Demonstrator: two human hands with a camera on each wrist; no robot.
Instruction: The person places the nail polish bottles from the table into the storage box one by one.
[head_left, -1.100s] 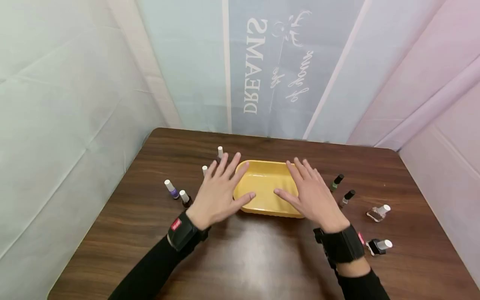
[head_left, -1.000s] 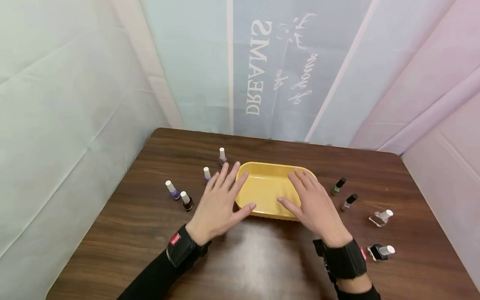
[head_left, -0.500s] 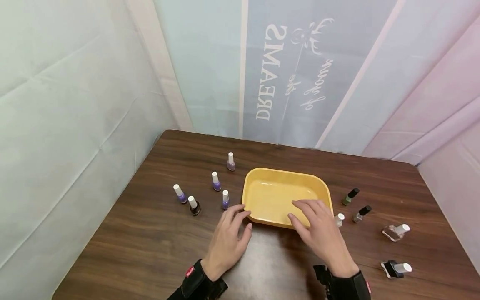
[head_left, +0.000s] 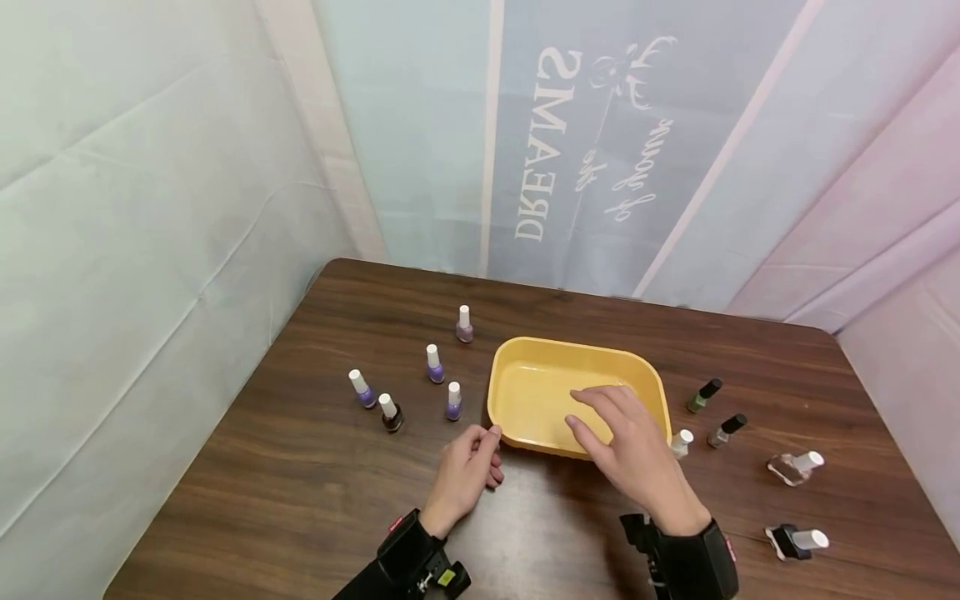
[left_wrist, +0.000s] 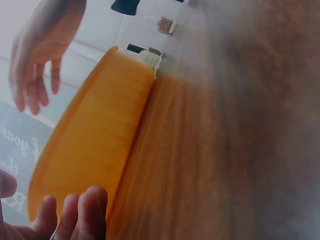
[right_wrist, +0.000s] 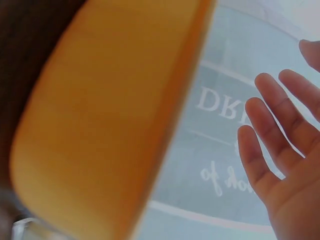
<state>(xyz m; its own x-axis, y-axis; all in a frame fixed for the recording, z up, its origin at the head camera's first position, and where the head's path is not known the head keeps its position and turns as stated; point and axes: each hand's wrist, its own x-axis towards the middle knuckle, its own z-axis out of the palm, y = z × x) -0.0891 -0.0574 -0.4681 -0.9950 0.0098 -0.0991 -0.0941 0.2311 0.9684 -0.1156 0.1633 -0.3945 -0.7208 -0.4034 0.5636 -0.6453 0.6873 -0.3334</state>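
Note:
A yellow rectangular tray (head_left: pixel 551 400) stands on the table, with no object visible inside it. My left hand (head_left: pixel 461 475) is at its front left corner, fingers loosely curled and holding nothing; whether the thumb touches the rim I cannot tell. Above the tray's right front part hovers my right hand (head_left: pixel 633 446), fingers spread and bent a little, nothing in them. The left wrist view shows the tray's side (left_wrist: pixel 95 140) behind the left fingertips (left_wrist: pixel 95 200). In the right wrist view the right fingers (right_wrist: pixel 272 135) are apart from the tray wall (right_wrist: pixel 105 115).
Left of the tray stand several white-capped nail polish bottles, among them a purple one (head_left: pixel 453 402) and a dark one (head_left: pixel 391 414). To its right are a green bottle (head_left: pixel 703 395), a black-capped clear one (head_left: pixel 726 431), a white-capped one (head_left: pixel 681 444) and two lying bottles (head_left: pixel 795 468).
Both hands have drawn back toward the front of the table from over the tray's sides. The left fingers have curled from straight. Bottles that the hands hid now show; the head view has shifted.

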